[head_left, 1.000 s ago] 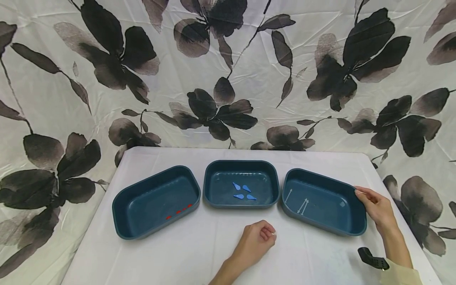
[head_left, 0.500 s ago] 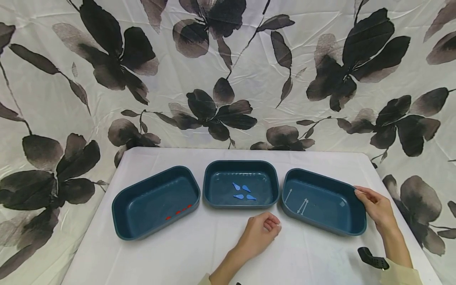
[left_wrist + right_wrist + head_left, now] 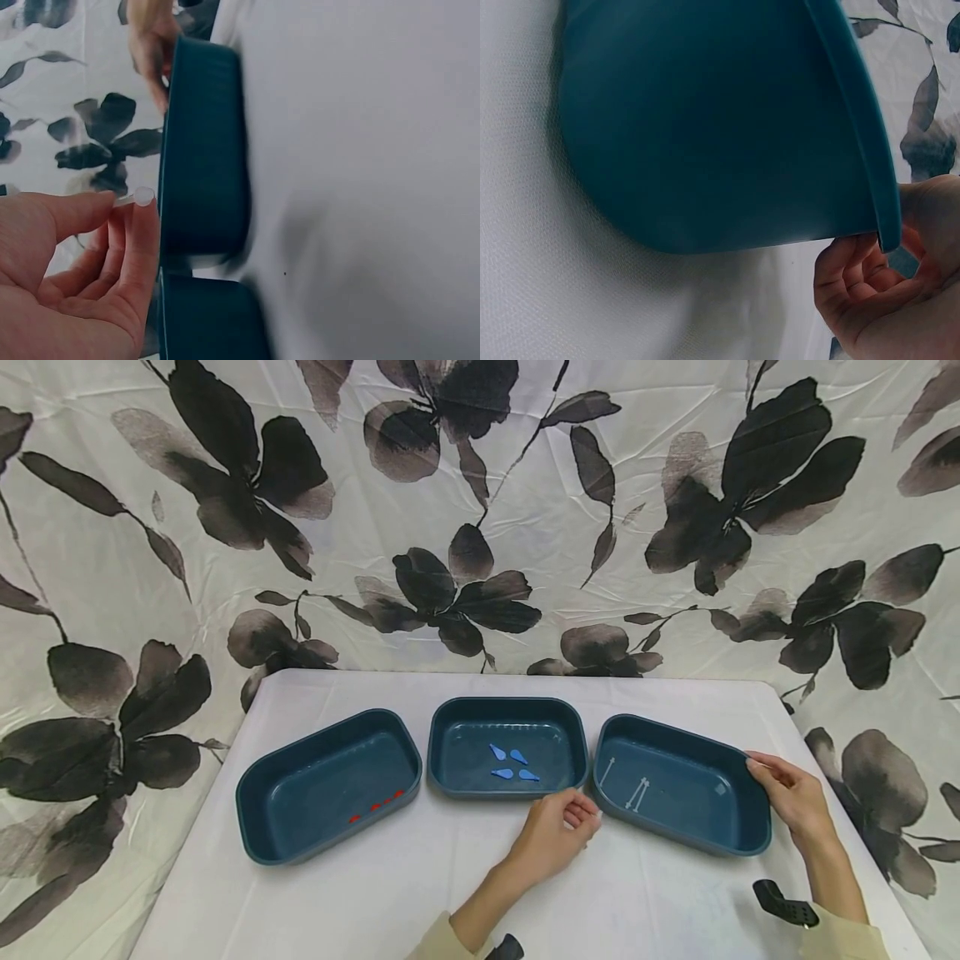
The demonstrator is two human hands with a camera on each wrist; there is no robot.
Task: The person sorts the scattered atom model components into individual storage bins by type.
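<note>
In the left wrist view my left hand (image 3: 90, 292) pinches a small translucent white stick with a round head (image 3: 144, 196) between thumb and forefinger. The head view places this hand (image 3: 553, 837) at the front, right by the gap between the middle tray (image 3: 461, 752) and the right tray (image 3: 690, 797). Several thin white sticks (image 3: 639, 795) lie at the right tray's left end. My right hand (image 3: 797, 802) grips that tray's right-hand rim, its thumb over the edge and fingers curled beneath, as the right wrist view shows (image 3: 885, 300).
Several blue teardrop pieces (image 3: 520, 757) lie in the middle tray. The left tray (image 3: 307, 793) has several red pieces (image 3: 376, 807) along its front wall. All three teal trays stand on a white-covered table (image 3: 360, 902), with a floral cloth (image 3: 585, 510) behind.
My left hand has moved forward and slightly right, up to the trays' front edges, still pinching the white stick. The right hand and the trays have stayed put.
</note>
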